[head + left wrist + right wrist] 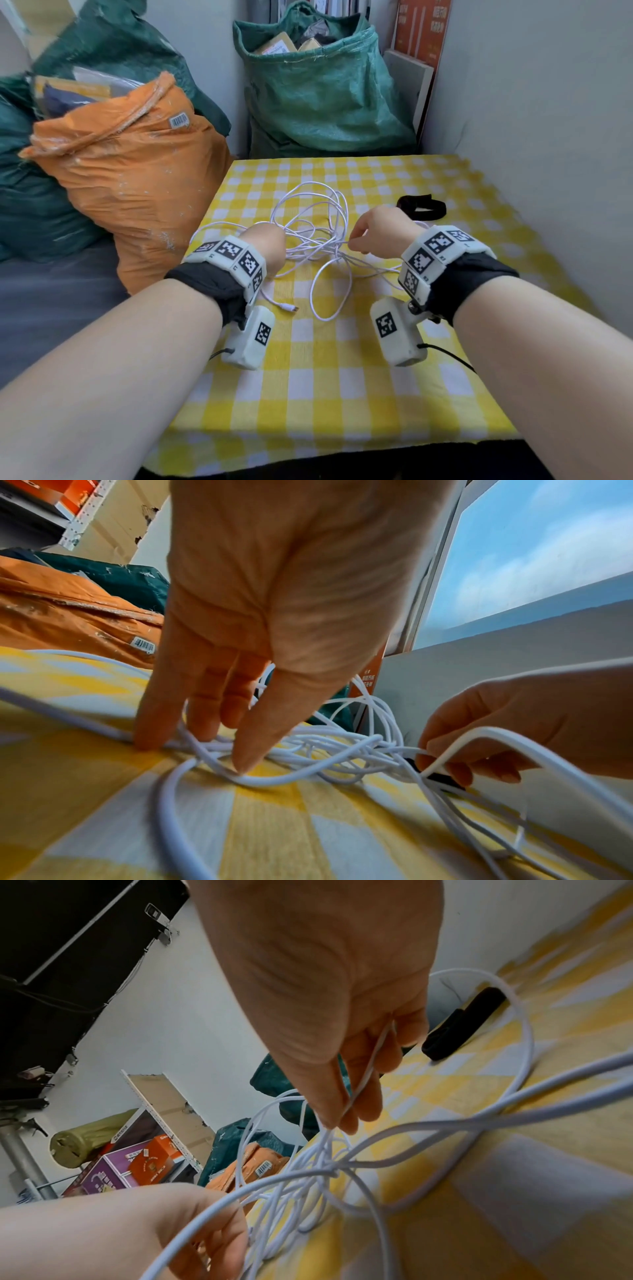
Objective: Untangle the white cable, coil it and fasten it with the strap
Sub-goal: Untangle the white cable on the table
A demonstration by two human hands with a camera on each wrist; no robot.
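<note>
A tangled white cable (315,233) lies in loose loops on the yellow checked tablecloth (342,377). Its plug end (291,308) rests near my left wrist. My left hand (265,245) presses straight fingers (246,750) down on the left side of the tangle (325,750). My right hand (373,234) pinches a strand of the cable (363,1085) between thumb and fingers at the tangle's right side. A black strap (423,207) lies curled on the cloth just beyond my right hand, also seen as the strap (462,1023) in the right wrist view.
An orange sack (130,178) leans against the table's left edge, with green sacks (318,92) behind it and at the back. A white wall (548,120) runs along the right side. The near half of the tablecloth shows only cloth.
</note>
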